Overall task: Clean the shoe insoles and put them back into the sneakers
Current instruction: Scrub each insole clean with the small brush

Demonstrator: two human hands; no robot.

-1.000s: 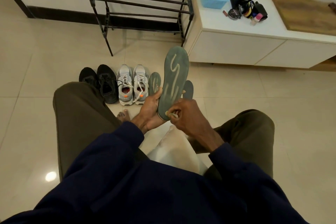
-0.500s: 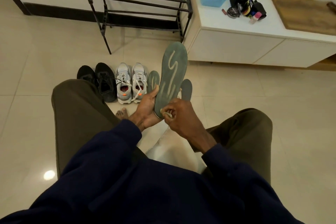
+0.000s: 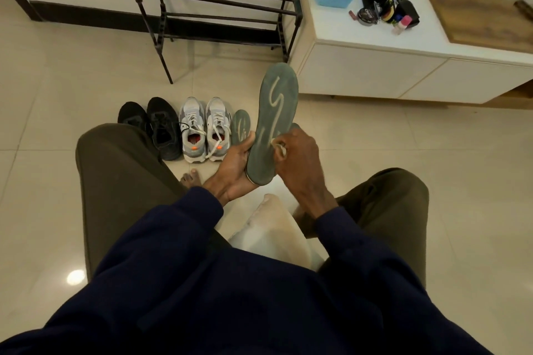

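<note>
1. Left hand (image 3: 235, 166) fingers wrapped round heel of grey insole (image 3: 272, 124), held upright at frame centre.
2. Right hand (image 3: 297, 153) fingers pinch a small pale thing against its face.
3. Grey sneakers (image 3: 204, 130) on floor, centre-left.

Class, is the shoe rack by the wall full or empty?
Empty: the shoe rack shows only bare bars, while the sneakers stand on the floor.
</note>
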